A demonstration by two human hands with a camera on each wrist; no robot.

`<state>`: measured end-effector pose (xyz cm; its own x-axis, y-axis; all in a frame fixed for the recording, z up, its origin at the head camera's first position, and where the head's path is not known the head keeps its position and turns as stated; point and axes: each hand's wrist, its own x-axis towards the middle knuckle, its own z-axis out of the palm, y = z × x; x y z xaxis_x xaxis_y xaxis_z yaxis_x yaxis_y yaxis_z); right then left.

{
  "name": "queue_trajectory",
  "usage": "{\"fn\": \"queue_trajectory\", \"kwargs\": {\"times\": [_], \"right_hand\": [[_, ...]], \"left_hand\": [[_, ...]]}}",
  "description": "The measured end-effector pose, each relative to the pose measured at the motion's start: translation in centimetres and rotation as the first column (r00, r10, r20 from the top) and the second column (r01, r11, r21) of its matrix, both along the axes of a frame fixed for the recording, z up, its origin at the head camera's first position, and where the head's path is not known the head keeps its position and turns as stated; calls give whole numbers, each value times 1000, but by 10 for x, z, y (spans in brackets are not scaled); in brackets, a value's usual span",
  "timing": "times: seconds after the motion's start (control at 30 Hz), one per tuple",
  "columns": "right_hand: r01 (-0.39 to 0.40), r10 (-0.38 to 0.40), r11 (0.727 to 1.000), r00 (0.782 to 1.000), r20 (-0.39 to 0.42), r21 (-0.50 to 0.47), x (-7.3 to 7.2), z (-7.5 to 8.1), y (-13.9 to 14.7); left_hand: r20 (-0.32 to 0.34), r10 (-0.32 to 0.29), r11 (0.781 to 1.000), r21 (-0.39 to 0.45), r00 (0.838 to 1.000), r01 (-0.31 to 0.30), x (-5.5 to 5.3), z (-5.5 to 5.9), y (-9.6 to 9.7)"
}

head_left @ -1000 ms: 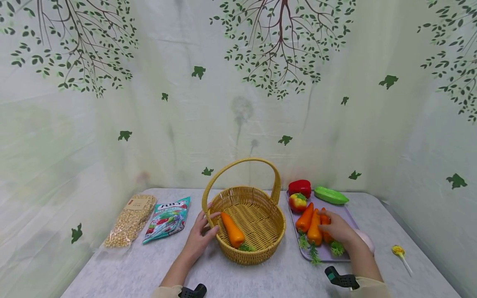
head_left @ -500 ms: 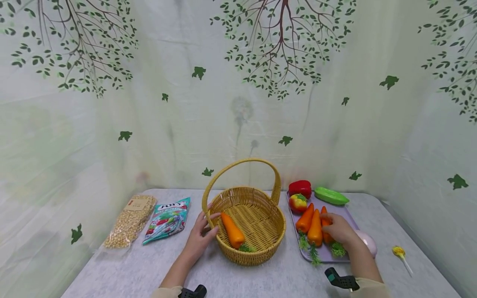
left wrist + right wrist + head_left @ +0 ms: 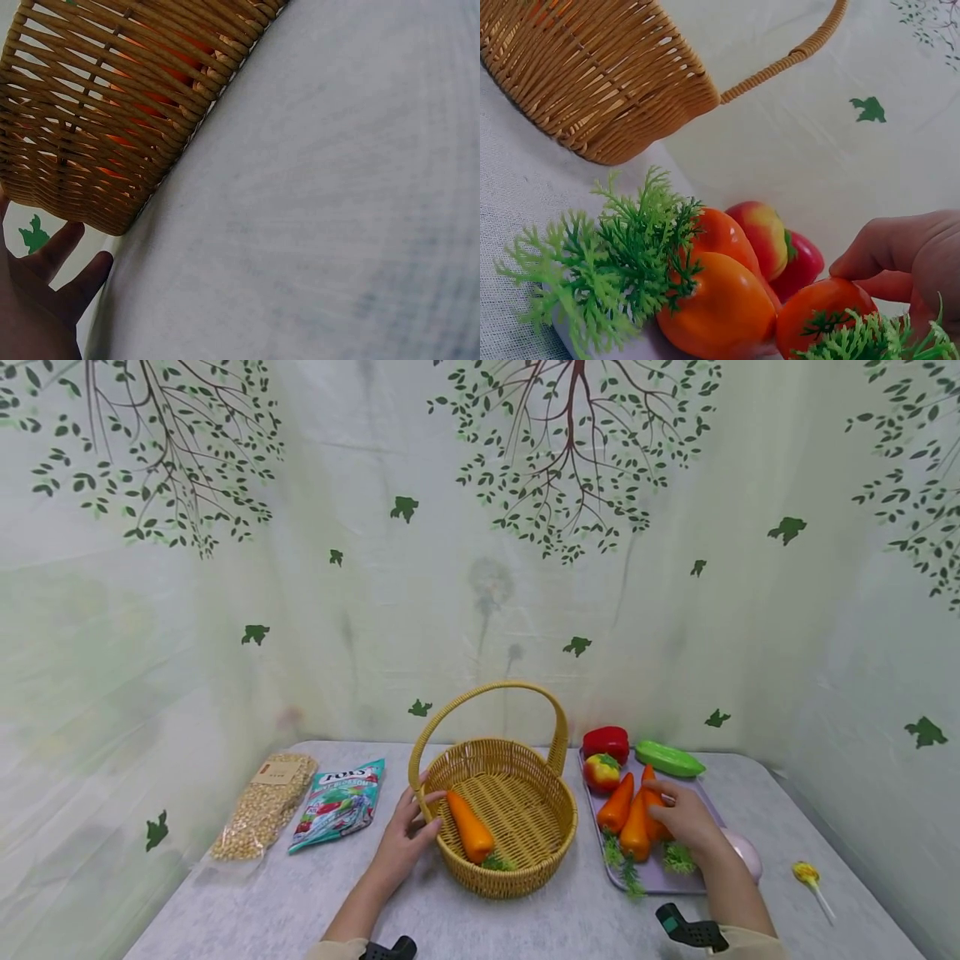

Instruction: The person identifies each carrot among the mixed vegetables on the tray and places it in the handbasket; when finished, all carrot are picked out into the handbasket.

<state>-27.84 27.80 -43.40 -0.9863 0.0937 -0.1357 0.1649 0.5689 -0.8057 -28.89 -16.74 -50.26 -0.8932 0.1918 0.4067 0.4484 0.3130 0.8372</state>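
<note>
My left hand holds the left rim of a wicker basket near the foot of its arched handle; in the left wrist view, spread fingers lie by its outer wall. Inside the basket is one orange carrot with a green top. Over the lilac tray, my right hand pinches another carrot between thumb and fingers, its pointed end tilted up and away from me. Two more carrots, one at the left and one in the middle, lie close beside it on the tray.
A red pepper, a red-yellow fruit and a green vegetable sit at the tray's far end. My right forearm partly hides a pale pink rounded thing. A lollipop lies right; a corn-kernel bag and candy bag lie left.
The carrot at my right hand has shifted slightly away from me, its tip now higher and leaning over the middle carrot. The left hand and basket have stayed in place.
</note>
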Motion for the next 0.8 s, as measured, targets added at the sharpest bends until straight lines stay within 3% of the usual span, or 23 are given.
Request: {"fn": "queue_trajectory", "kwargs": {"times": [0.43, 0.8], "right_hand": [[25, -24, 999, 999, 29, -39, 0, -4, 6], [4, -4, 994, 1000, 1, -112, 4, 10, -2]], "left_hand": [[-9, -9, 1000, 7, 1000, 9, -1, -1, 0], [-3, -19, 1000, 17, 1000, 20, -1, -2, -2]]}}
